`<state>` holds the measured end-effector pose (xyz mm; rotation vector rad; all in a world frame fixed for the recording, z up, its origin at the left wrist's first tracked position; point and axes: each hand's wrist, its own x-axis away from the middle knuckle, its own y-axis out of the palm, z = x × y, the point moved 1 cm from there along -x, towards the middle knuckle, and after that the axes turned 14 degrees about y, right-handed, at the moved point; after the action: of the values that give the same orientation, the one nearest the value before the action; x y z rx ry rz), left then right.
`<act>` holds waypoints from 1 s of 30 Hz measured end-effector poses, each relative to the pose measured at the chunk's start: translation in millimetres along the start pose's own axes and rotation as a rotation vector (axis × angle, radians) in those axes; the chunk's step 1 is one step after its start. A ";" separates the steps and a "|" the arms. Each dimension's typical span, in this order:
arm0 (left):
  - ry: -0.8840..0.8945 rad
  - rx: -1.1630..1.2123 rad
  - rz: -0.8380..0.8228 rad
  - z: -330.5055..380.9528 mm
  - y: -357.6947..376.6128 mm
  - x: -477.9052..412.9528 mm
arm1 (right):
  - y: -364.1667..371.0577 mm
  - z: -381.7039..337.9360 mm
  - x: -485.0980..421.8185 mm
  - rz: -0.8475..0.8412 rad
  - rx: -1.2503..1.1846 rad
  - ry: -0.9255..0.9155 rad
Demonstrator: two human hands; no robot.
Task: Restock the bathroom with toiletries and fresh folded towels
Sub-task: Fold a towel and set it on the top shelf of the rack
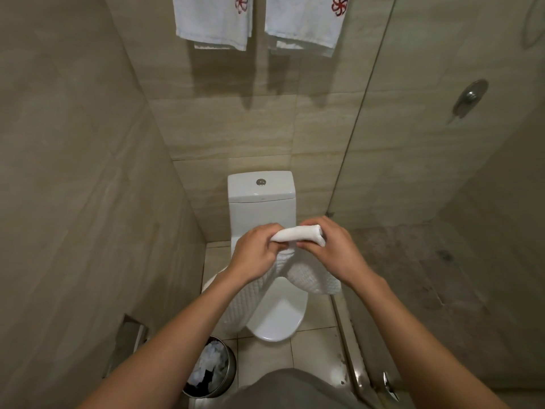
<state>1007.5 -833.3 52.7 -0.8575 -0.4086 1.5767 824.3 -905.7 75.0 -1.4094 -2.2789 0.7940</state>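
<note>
The left hand point(256, 255) and the right hand point(331, 248) both grip one white towel point(295, 233), each with the fingers curled around it. The hands are close together, with only a short piece of cloth between them. The upper part of the towel is rolled into a thick tube that goes from one hand to the other. Under the hands the rest of the towel hangs down in two loose parts with a waffle texture; one part falls below the left wrist and the other below the right wrist.

The towel is held in the air above the toilet point(261, 202), in front of its white tank. The lid of the toilet is closed, and a round flush button point(261, 182) sits on top of the tank.

High on the back wall two white towels hang side by side, the left hanging towel point(213, 20) and the right hanging towel point(306, 23), each with a red flower-like logo.

On the floor to the left of the toilet stands a metal trash bin point(228, 376) with crumpled white material inside. On the left wall near it there is a metal paper holder point(129, 335). On the right, a glass partition point(365, 113) separates the shower, where a round metal valve point(470, 97) is on the wall.
</note>
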 end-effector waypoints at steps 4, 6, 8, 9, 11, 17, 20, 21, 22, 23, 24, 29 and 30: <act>0.031 -0.097 -0.024 3.5 -13.7 0.7 | -0.8 -6.8 -1.6 0.032 -0.079 -0.007; -0.019 -0.110 -0.077 -4.8 -15.4 8.8 | 2.0 -10.2 -0.2 0.025 -0.106 -0.022; -0.120 -0.144 -0.150 -19.1 -13.5 21.0 | 3.8 -12.6 2.4 0.016 -0.121 -0.043; -0.164 -0.161 -0.172 -26.0 -11.3 28.1 | 3.7 -12.9 3.6 0.008 -0.130 -0.043; -0.220 -0.161 -0.154 -34.5 -7.6 38.7 | 1.6 -12.7 5.5 0.003 -0.144 -0.037; -0.162 -0.162 -0.055 -28.5 -8.7 31.5 | -10.2 -2.0 4.5 0.025 -0.109 0.110; -0.137 -0.147 -0.003 -25.0 -12.6 26.5 | -17.0 3.5 4.4 0.043 0.026 0.133; -0.131 -0.141 0.018 -22.7 -14.0 24.5 | -18.5 3.7 5.4 0.047 0.057 0.129; -0.122 -0.136 0.036 -20.7 -15.1 22.1 | -19.8 3.1 5.9 0.052 0.092 0.119; -0.115 -0.135 0.045 -19.3 -16.1 19.9 | -20.7 2.8 6.4 0.058 0.136 0.104; -0.105 -0.135 0.048 -17.4 -17.5 18.0 | -20.9 2.1 6.5 0.066 0.194 0.087; -0.001 -0.160 0.040 2.8 -17.8 3.7 | -9.3 -10.4 3.6 0.096 0.425 0.031; 0.013 -0.167 0.033 9.2 -16.7 0.6 | -3.9 -13.6 3.0 0.089 0.429 0.009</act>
<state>1012.4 -827.5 70.1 -1.0061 -0.5254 1.5828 827.8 -900.6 88.0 -1.3102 -1.8956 1.2144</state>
